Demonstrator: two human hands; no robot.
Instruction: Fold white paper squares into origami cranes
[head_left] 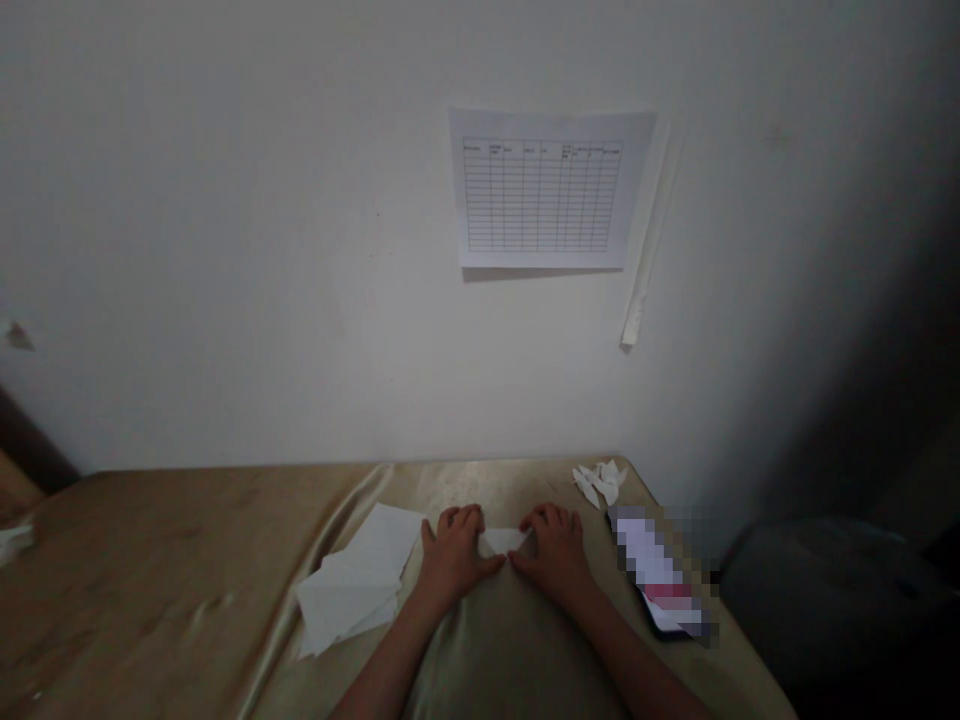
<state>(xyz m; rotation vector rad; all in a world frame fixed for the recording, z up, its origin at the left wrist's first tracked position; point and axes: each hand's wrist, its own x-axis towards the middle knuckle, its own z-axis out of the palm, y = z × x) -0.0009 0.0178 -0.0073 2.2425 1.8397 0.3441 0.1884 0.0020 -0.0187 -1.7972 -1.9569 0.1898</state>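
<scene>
A small piece of white paper (504, 540), folded to a narrow shape, lies between my two hands near the middle of the table. My left hand (456, 550) grips its left end, fingers curled over the far edge and thumb at the near edge. On the right end, my right hand (553, 550) has the same hold, its thumb almost meeting the left one. Beside my left hand lies a loose stack of white paper sheets (360, 585). To the right of my right hand rests a phone (656, 575), its screen blurred out by pixels.
Several small folded paper pieces (601, 480) lie at the table's far right corner. A shiny gold-brown cloth (187, 560) covers the table, with a raised crease left of the sheets. On the wall behind hang a printed grid sheet (540, 200) and a paper strip (646, 250).
</scene>
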